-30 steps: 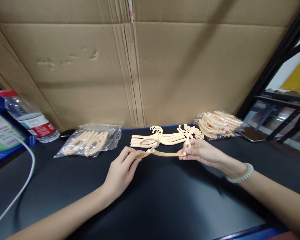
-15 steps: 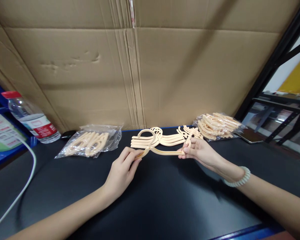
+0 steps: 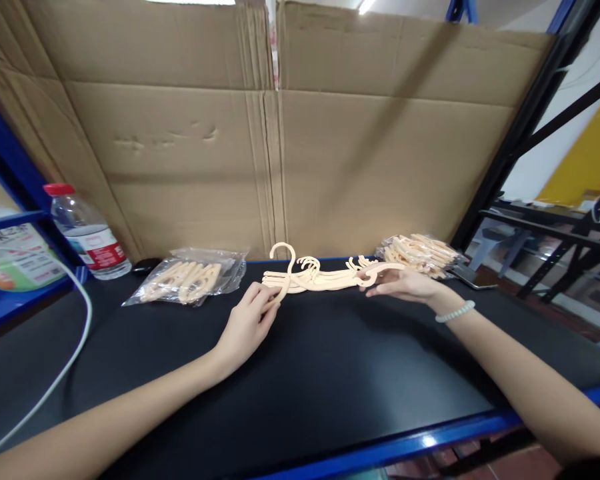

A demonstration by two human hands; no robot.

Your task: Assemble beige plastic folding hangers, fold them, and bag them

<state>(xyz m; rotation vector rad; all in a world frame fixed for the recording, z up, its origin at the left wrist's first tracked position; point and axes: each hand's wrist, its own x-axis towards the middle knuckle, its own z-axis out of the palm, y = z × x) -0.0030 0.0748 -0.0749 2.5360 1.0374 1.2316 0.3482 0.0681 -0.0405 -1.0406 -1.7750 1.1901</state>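
A cream plastic hanger (image 3: 313,285) is raised over the black table, its hook standing up. Fingers of my left hand (image 3: 250,317) are closed around its left arm. At the hanger's right end, my right hand (image 3: 405,285) pinches a small curved plastic piece (image 3: 380,269) of the same colour. Whether that piece is joined to the hanger I cannot tell. Just behind lies a row of similar hangers (image 3: 309,265), partly hidden by the held one. Several small curved pieces (image 3: 359,261) lie at the row's right end.
A clear bag of cream pieces (image 3: 183,283) lies left, and another filled bag (image 3: 420,253) lies right, beside a phone (image 3: 473,277). A red-capped bottle (image 3: 93,240) and a white cable (image 3: 83,333) are at far left. Cardboard (image 3: 195,167) stands behind the table.
The hanger has turned in my hands so its hook stands more upright. My right hand has rotated the curved piece, which points rightward now. The view has tilted up.
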